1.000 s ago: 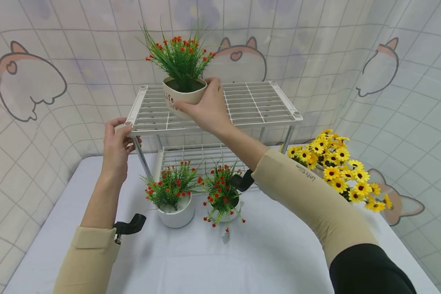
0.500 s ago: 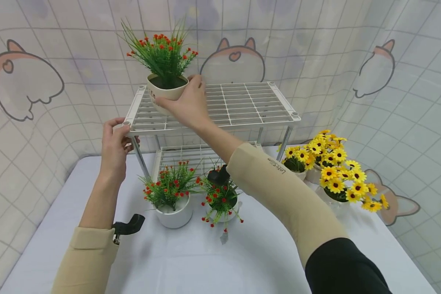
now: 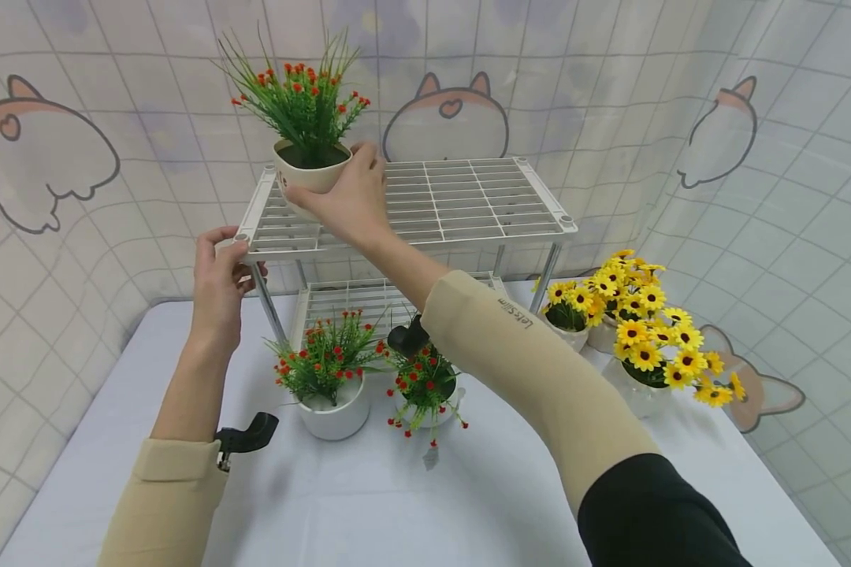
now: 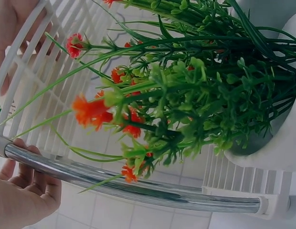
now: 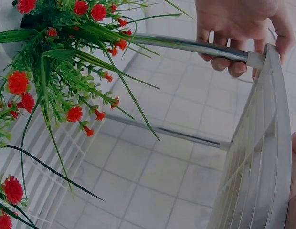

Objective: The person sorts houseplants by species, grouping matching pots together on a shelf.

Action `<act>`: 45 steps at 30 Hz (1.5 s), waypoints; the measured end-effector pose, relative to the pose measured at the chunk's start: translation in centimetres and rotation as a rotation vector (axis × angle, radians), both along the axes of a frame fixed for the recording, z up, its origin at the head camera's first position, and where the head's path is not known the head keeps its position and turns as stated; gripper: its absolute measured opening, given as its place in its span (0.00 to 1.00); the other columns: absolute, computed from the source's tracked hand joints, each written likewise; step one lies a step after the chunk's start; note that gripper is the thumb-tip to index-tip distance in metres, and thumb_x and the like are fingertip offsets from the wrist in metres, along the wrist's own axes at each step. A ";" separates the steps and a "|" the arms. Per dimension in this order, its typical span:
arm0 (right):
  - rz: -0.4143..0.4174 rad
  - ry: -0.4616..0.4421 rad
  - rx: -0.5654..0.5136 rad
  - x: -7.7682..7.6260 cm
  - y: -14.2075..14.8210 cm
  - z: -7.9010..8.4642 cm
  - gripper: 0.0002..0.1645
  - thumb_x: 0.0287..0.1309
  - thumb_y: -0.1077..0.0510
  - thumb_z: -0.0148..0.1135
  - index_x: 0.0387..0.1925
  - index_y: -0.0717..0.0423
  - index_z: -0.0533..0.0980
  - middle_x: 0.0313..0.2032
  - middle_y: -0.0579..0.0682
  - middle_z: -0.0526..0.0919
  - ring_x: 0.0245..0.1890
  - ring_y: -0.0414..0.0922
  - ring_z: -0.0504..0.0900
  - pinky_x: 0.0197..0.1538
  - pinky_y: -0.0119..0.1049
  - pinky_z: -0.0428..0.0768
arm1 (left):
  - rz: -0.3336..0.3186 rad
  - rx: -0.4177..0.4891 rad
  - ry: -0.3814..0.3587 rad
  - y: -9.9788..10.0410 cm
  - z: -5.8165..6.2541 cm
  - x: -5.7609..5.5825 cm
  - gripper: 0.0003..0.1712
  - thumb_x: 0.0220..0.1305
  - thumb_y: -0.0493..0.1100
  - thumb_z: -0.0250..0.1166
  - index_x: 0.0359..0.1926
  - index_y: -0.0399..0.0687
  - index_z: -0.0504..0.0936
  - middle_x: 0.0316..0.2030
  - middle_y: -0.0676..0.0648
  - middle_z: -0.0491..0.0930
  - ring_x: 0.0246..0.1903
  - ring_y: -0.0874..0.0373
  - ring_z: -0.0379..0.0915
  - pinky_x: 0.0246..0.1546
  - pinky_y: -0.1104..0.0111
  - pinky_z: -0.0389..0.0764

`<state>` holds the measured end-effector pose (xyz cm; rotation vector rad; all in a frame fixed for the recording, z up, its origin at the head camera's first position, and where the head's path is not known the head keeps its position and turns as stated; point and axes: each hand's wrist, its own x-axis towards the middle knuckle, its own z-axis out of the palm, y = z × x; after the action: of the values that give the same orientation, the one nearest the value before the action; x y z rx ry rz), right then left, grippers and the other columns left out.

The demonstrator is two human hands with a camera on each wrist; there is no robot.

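My right hand (image 3: 354, 197) grips the side of a cream flowerpot (image 3: 305, 178), its thumb across the front. Grass-like leaves and small orange-red flowers (image 3: 301, 94) rise from the pot. It is upright at the left part of the white wire rack's top shelf (image 3: 468, 197); whether its base touches the wires I cannot tell. My left hand (image 3: 216, 287) holds the front left corner of that shelf. In the left wrist view its fingers (image 4: 36, 183) are curled behind the metal post (image 4: 138, 183), and the right wrist view shows the same hand (image 5: 238, 24) at the corner.
Two white pots with red flowers, a left one (image 3: 336, 413) and a right one (image 3: 432, 394), stand on the white-covered table before the lower shelf (image 3: 354, 295). Several pots of yellow flowers (image 3: 645, 339) are to the right. A tile-patterned curtain (image 3: 596, 94) hangs behind.
My right hand has carried the cream flowerpot leftward along the top shelf, slowing in the last half second. The left hand keeps its hold on the shelf corner. More yellow flowers show at right.
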<state>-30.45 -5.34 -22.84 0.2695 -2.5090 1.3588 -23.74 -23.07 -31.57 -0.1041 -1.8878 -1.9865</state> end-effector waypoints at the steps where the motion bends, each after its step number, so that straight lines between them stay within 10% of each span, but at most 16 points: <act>1: 0.007 -0.001 0.001 0.1 0.1 0.0 0.61 0.50 0.37 0.78 0.73 0.54 0.53 0.63 0.52 0.64 0.58 0.43 0.67 0.55 0.35 0.74 | -0.001 0.002 0.000 0.0 0.0 0.0 0.15 0.79 0.47 0.49 0.61 0.53 0.64 0.42 0.49 0.78 0.37 0.57 0.72 0.42 0.67 0.71; 15: 0.141 0.024 0.065 1.9 2.6 0.1 0.51 0.58 0.46 0.75 0.71 0.60 0.56 0.64 0.56 0.64 0.62 0.46 0.68 0.58 0.34 0.74 | 0.004 0.011 -0.011 0.0 0.0 -0.2 0.15 0.79 0.46 0.49 0.61 0.53 0.64 0.40 0.49 0.78 0.36 0.57 0.72 0.42 0.67 0.71; 45: 0.472 0.326 -0.247 10.3 10.3 -3.8 0.26 0.63 0.64 0.68 0.60 0.64 0.70 0.58 0.53 0.74 0.57 0.45 0.72 0.52 0.41 0.77 | -0.009 0.021 -0.017 0.1 0.1 0.0 0.14 0.79 0.46 0.49 0.61 0.53 0.65 0.39 0.50 0.78 0.36 0.58 0.73 0.42 0.68 0.71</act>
<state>-20.15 4.91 -26.60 0.9891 -2.0556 1.6156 -23.72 -22.95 -31.46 -0.0900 -1.8794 -2.0184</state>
